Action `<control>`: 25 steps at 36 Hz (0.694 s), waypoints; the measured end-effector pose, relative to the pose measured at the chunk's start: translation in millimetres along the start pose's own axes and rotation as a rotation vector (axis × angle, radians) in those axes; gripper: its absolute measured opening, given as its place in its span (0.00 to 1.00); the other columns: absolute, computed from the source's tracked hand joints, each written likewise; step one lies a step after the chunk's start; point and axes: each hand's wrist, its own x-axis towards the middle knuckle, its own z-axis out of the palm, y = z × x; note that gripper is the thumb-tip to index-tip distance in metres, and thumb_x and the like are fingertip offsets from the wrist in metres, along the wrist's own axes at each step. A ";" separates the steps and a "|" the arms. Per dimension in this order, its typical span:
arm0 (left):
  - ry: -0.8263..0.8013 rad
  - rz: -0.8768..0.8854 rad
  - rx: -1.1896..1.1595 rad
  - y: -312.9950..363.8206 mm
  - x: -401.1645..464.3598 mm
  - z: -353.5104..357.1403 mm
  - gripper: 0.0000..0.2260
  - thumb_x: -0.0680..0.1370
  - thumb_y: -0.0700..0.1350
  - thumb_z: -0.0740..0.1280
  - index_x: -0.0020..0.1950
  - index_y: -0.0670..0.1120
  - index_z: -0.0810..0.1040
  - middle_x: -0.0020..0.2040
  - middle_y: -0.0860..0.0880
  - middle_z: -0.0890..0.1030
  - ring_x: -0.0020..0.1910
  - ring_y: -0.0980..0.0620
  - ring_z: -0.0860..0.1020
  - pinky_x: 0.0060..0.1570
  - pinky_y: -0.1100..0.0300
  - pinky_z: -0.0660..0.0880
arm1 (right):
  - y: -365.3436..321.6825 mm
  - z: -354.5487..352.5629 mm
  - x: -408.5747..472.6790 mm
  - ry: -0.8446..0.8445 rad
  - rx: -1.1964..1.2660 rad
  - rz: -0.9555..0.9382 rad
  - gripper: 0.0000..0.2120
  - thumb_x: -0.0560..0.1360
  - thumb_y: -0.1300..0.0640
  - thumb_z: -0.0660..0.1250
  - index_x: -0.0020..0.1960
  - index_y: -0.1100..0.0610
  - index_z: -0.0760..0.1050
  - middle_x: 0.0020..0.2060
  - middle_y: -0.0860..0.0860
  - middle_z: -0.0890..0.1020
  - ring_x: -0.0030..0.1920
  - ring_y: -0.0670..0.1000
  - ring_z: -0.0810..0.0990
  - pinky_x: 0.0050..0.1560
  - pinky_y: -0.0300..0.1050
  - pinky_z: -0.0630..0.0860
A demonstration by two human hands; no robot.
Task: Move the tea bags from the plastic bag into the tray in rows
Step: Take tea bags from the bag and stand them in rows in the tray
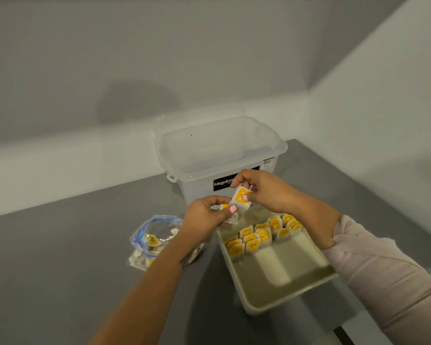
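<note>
- I am pinching one tea bag (241, 198) between the thumb and fingers of my right hand (264, 190), holding it up above the far end of the tray (284, 292).
- My left hand (204, 215) is gripping a small clutch of further bags (230, 216) just beside it, fingers curled round them; how many I am holding there I cannot tell.
- The two hands are nearly touching, so I judge I am peeling a single bag away from the clutch before setting it down.
- In the tray, yellow-labelled bags (261, 235) are already standing on edge in rows across the far part; the near part is showing bare floor.
- The plastic bag (154, 240) is lying on the grey table (60, 257) left of the tray, with more bags inside.
- To do this well, I should be separating one bag cleanly, watching that no string or tag drags a second along.
- I should be lowering it upright, label facing the same way as its neighbours, snug against the last bag in its row.
- Pressing too hard could be tipping the standing bags over, so a light touch seems wise.
- A clear storage box (219, 155) is standing beyond the tray, playing no part I can see.
</note>
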 end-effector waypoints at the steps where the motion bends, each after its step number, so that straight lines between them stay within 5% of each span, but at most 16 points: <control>1: 0.002 0.004 0.010 0.8 0.6 5.7 0.06 0.73 0.44 0.72 0.49 0.47 0.82 0.42 0.46 0.84 0.35 0.56 0.83 0.37 0.65 0.79 | 3.8 -3.9 -2.3 -0.006 -0.008 0.001 0.15 0.74 0.67 0.67 0.52 0.49 0.75 0.39 0.44 0.75 0.36 0.42 0.73 0.42 0.39 0.75; 5: 0.035 0.022 0.099 1.7 1.8 27.6 0.02 0.72 0.47 0.73 0.44 0.53 0.81 0.42 0.47 0.85 0.39 0.50 0.83 0.43 0.57 0.81 | 17.8 -18.4 -11.6 -0.019 -0.022 0.009 0.15 0.73 0.67 0.68 0.51 0.48 0.75 0.39 0.44 0.74 0.36 0.42 0.73 0.38 0.33 0.71; 11: 0.064 0.027 0.124 6.5 -1.9 57.3 0.02 0.73 0.47 0.72 0.43 0.53 0.80 0.39 0.48 0.84 0.34 0.56 0.82 0.38 0.63 0.80 | 40.0 -35.3 -21.8 0.007 -0.023 0.060 0.11 0.71 0.64 0.72 0.48 0.51 0.77 0.40 0.47 0.81 0.38 0.44 0.78 0.39 0.34 0.73; 17: 0.096 0.073 0.189 -3.0 -3.3 73.5 0.04 0.72 0.48 0.73 0.42 0.57 0.80 0.41 0.46 0.84 0.40 0.41 0.82 0.43 0.49 0.80 | 57.8 -41.4 -28.2 0.009 -0.061 0.056 0.05 0.72 0.60 0.72 0.43 0.51 0.80 0.36 0.44 0.80 0.35 0.38 0.76 0.35 0.28 0.67; 22: 0.218 0.140 0.156 -15.8 -7.7 71.0 0.15 0.74 0.35 0.67 0.50 0.56 0.79 0.43 0.40 0.82 0.33 0.51 0.77 0.35 0.62 0.76 | 66.1 -36.9 -32.9 -0.040 -0.053 0.041 0.05 0.72 0.60 0.72 0.43 0.51 0.80 0.35 0.41 0.79 0.37 0.39 0.76 0.37 0.29 0.68; 25: 0.331 0.222 0.139 -22.9 -10.3 68.4 0.20 0.73 0.30 0.64 0.54 0.54 0.78 0.55 0.50 0.79 0.46 0.57 0.80 0.44 0.67 0.78 | 67.7 -28.5 -32.5 -0.082 -0.075 0.041 0.04 0.71 0.58 0.73 0.43 0.50 0.82 0.37 0.44 0.81 0.40 0.42 0.78 0.42 0.36 0.73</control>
